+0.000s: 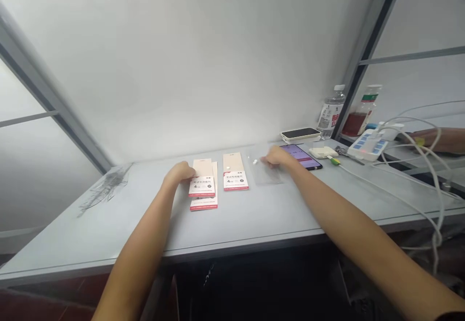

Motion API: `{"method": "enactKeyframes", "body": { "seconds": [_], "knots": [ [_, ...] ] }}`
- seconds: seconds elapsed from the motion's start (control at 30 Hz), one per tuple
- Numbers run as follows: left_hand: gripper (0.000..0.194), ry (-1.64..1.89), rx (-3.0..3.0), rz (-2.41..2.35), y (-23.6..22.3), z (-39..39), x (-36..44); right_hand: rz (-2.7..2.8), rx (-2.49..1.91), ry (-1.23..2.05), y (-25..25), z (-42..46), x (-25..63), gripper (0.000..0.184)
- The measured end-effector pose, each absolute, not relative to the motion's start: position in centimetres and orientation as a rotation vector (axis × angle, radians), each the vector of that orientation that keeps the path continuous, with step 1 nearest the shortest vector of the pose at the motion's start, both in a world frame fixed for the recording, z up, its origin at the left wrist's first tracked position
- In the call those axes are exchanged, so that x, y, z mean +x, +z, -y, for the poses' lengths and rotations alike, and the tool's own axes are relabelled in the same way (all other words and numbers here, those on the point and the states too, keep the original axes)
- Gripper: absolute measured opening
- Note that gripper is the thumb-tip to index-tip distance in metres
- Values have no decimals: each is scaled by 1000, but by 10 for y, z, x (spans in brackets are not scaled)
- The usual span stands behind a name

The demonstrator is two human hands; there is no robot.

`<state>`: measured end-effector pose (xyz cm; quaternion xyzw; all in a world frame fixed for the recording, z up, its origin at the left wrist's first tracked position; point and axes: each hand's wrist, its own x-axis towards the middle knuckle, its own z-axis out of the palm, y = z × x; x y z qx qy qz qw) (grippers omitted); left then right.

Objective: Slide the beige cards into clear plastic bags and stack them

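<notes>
My left hand [180, 171] is closed at the left edge of the upper of two overlapping flat ruler-set packets [202, 185], with its thumb on the pale card. Below it, the second packet sticks out at the bottom and right. To the right lies another ruler-set packet [236, 180], with a small white piece on its pale upper part. My right hand [276, 157] is over a clear plastic bag [269, 178], its fingers curled downward and slightly blurred. Beside those fingertips is a small white piece [255, 162]. Whatever the right fingers pinch is hidden.
Clear crumpled plastic [107, 185] lies at the far left. On the right are a lit phone [305, 158], a second phone [301, 134], a white charger [322, 152], keys, a water bottle [331, 112] and a power strip [367, 145] with loose cables. Another person's hand shows beyond the partition.
</notes>
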<state>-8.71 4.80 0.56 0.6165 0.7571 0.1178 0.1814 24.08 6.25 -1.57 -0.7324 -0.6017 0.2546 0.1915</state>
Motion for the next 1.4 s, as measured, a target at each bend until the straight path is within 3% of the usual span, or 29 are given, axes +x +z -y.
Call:
{"method": "enactKeyframes", "body": {
  "seconds": [0.1, 0.37, 0.63, 0.73, 0.87, 0.97, 1.07, 1.2, 1.4],
  "knots": [
    [13, 43, 1738, -2225, 11, -44, -84, 1731, -2177, 491, -14, -59, 241, 23],
    [45, 164, 2418, -1902, 0, -10, -13, 1911, -2225, 115, 6, -39, 222, 38],
    [22, -71, 2559, -1897, -10, -6, 8, 2119, -1871, 195, 4, -19, 183, 40],
    [26, 94, 2554, -1960, -7, -9, 2, 2064, -1872, 194, 3, -18, 179, 43],
    [28, 614, 2445, -1939, -3, -10, -5, 1865, -1860, 205, 5, -20, 181, 52],
    [31, 871, 2406, -1748, -2, -7, -6, 1815, -1625, 491, 7, -21, 182, 50],
    [34, 956, 2387, -1652, -4, -2, -2, 1756, -1258, 795, 9, -17, 178, 37],
    [34, 1029, 2320, -1693, -3, 3, 3, 1775, -1095, 694, 11, -3, 167, 23],
    [29, 1118, 2356, -1673, 2, 5, 0, 1861, -968, 664, 11, 15, 156, 18]
  ]
}}
